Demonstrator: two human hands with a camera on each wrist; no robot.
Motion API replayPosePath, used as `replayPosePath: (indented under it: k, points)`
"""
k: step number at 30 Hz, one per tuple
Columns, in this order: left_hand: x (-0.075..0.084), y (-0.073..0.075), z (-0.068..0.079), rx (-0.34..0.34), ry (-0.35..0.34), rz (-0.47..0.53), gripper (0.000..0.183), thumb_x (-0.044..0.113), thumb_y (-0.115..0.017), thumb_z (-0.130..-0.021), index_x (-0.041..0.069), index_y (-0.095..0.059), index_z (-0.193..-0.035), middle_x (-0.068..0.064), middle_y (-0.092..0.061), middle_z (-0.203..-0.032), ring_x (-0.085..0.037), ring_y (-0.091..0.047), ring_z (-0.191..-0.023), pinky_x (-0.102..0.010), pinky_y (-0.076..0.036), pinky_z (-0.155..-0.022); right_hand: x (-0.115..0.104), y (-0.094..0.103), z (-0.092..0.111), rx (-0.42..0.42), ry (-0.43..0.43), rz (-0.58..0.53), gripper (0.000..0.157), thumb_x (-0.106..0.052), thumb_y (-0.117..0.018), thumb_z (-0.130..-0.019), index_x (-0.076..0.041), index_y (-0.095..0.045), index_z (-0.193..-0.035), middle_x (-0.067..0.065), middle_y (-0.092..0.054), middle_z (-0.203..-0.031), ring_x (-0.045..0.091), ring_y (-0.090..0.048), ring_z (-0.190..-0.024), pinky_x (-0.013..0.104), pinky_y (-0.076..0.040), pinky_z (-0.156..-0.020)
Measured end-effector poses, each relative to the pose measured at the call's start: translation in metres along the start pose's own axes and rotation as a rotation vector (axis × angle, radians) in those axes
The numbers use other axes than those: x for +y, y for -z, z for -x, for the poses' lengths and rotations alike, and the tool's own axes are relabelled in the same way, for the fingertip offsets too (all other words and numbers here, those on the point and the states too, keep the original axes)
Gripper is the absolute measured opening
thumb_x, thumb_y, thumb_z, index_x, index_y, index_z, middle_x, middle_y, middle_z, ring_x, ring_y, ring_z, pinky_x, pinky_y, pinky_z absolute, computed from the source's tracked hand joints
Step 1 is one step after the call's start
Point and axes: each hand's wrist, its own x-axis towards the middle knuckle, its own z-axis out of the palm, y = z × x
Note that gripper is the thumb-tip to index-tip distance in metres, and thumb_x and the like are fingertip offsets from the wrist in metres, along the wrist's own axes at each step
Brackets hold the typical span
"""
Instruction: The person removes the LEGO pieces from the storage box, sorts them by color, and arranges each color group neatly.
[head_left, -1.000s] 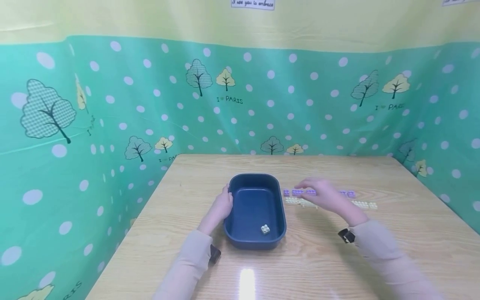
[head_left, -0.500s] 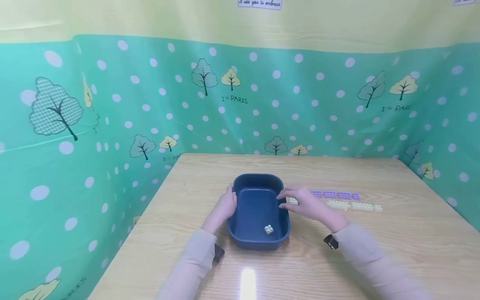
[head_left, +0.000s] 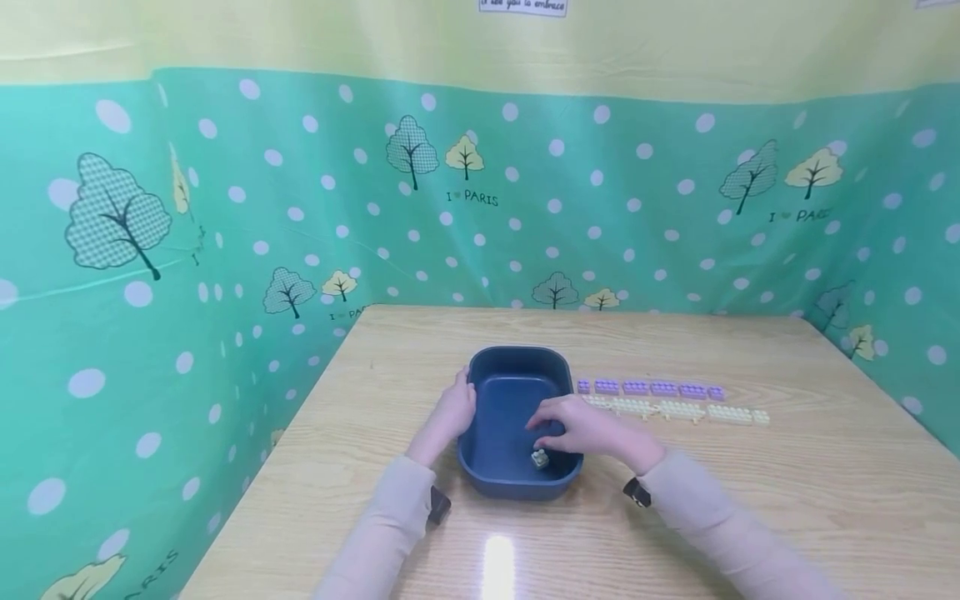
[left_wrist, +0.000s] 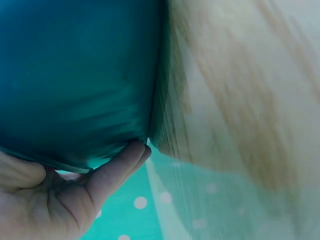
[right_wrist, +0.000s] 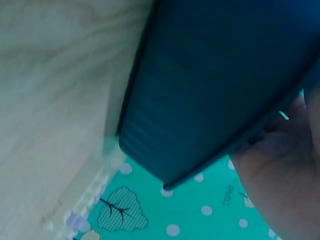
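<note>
A dark blue rectangular bin [head_left: 519, 487] stands on the table. My left hand [head_left: 453, 408] holds its left wall; in the left wrist view, that hand's fingers [left_wrist: 117, 172] lie along the outside with the thumb at the rim. Inside, near the front right corner, sits a small pale toy building brick [head_left: 540, 458]. My right hand [head_left: 581, 429] reaches over the right rim, its thumb and fingers spread apart just above and behind that brick. Whether a fingertip touches it I cannot tell. In the right wrist view the bin's wall hides most of the right fingers.
Right of the bin, a row of purple building bricks [head_left: 635, 387] lies behind a row of cream ones [head_left: 681, 409], with small cream bits along it. The wooden table [head_left: 360, 392] meets a green dotted curtain [head_left: 420, 242] at the back and sides.
My right hand has moved left from above the brick rows, over the rim and down into the bin near the pale brick. My left hand keeps its hold. The view has shifted slightly.
</note>
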Motion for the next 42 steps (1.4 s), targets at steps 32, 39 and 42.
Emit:
replayPosePath:
  k: [32, 39, 42]
  points:
    - [-0.002, 0.001, 0.004, 0.018, -0.019, 0.0, 0.047, 0.011, -0.03, -0.1, -0.013, -0.024, -0.141, -0.037, -0.051, -0.123, -0.045, -0.054, -0.113, -0.052, -0.047, -0.094, -0.014, -0.014, -0.007, -0.051, -0.183, 0.085, 0.007, -0.017, -0.074, -0.079, -0.013, -0.068, -0.08, -0.007, -0.058, -0.072, 0.004, -0.049, -0.064, 0.016, -0.045, -0.059]
    - [-0.003, 0.0, 0.001, 0.014, -0.031, -0.013, 0.047, 0.011, -0.029, -0.1, -0.012, -0.024, -0.141, -0.038, -0.052, -0.121, -0.045, -0.056, -0.11, -0.051, -0.05, -0.091, -0.014, -0.015, -0.009, -0.044, -0.216, 0.128, 0.021, -0.026, -0.079, -0.074, -0.012, -0.07, -0.087, -0.005, -0.061, -0.072, 0.003, -0.049, -0.064, 0.018, -0.044, -0.06]
    - [-0.003, -0.004, -0.002, -0.001, -0.029, 0.013, 0.048, 0.012, -0.029, -0.1, -0.011, -0.023, -0.142, -0.038, -0.051, -0.123, -0.044, -0.056, -0.111, -0.051, -0.05, -0.091, -0.014, -0.013, -0.007, -0.062, -0.238, 0.146, 0.018, -0.021, -0.079, -0.073, -0.012, -0.07, -0.086, -0.006, -0.061, -0.073, 0.004, -0.05, -0.065, 0.02, -0.045, -0.064]
